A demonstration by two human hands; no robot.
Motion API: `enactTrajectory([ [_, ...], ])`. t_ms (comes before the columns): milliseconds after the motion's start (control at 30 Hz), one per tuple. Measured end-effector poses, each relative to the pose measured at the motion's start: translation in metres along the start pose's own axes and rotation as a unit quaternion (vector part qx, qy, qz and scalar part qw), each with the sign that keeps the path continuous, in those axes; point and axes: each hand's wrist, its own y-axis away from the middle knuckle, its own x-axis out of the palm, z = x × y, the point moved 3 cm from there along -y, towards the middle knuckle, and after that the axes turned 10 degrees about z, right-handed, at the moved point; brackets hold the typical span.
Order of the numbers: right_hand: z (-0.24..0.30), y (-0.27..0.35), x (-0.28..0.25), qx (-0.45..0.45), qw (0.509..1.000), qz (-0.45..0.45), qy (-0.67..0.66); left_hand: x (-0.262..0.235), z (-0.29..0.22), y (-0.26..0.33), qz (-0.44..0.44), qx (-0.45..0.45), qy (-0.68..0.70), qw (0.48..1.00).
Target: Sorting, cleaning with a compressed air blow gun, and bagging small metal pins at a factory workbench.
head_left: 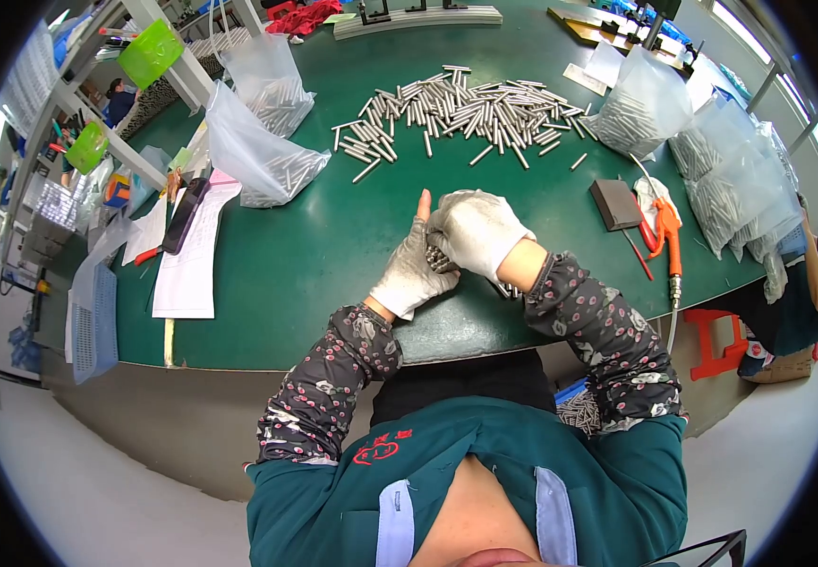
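Both my hands wear whitish gloves and meet near the table's front edge. My left hand [411,272] is wrapped round a bundle of short steel pins [438,259], whose round ends show between the hands. One bare fingertip of it points up. My right hand [478,232] is closed over the far side of the same bundle, its fingertips mostly hidden. A few more pins [507,290] lie on the green table under my right wrist. Beyond the hands spreads a loose heap of steel pins [466,109], with several strays along its near edge.
Plastic bags of pins stand left [263,156] and right [640,109]. On the right lie a dark block [615,204], a red-handled tool [638,255] and an orange air gun [671,241] with its hose. Papers [187,274] and a black case [185,215] lie left. A red stool [714,342] stands beside the table.
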Motion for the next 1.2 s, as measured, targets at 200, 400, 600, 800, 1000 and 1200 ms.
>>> enactTrajectory([
  [200, -0.008, 0.017, -0.031, -0.036, 0.991, -0.11, 0.062, 0.002, -0.003, 0.003, 0.002, -0.002, 0.076, 0.997],
  [400, -0.091, 0.073, -0.085, 0.073, 0.997, -0.005, -0.028, 0.002, -0.018, 0.005, 0.026, -0.055, 0.033, 0.998],
  [600, -0.149, 0.113, -0.029, 0.176, 0.939, 0.296, 0.015, 0.003, -0.019, 0.004, 0.015, -0.077, 0.049, 0.996],
  [800, -0.136, 0.111, -0.006, 0.221, 0.938, 0.251, -0.092, 0.001, -0.02, 0.005, 0.019, -0.101, 0.056, 0.993],
  [1000, -0.089, 0.091, -0.021, 0.115, 0.987, 0.059, -0.097, 0.0, -0.019, 0.005, 0.013, -0.112, 0.045, 0.993],
  [1200, -0.045, 0.06, -0.007, 0.096, 0.956, 0.074, -0.266, -0.002, -0.019, 0.006, 0.011, -0.101, 0.026, 0.994],
])
